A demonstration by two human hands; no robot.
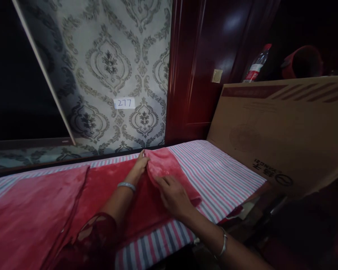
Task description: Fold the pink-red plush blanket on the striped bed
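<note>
A red plush blanket (109, 183) lies across a striped sheet, with both its ends folded inward so that the paler pink side shows. My left hand (142, 162) pinches the far corner of the right-hand folded flap (169, 165). Lower on the same flap, my right hand (173, 195) has its fingers curled at the free edge; the thumb side is partly hidden. The left-hand folded section (42, 202) lies flat, its edge beside my left forearm. Each wrist wears a bracelet.
The striped sheet (214, 172) covers a long narrow surface against a patterned wall (109, 63). A large cardboard box (270, 127) stands at its right end, with a plastic bottle (255, 67) behind the top edge. A dark screen (22, 82) hangs at left.
</note>
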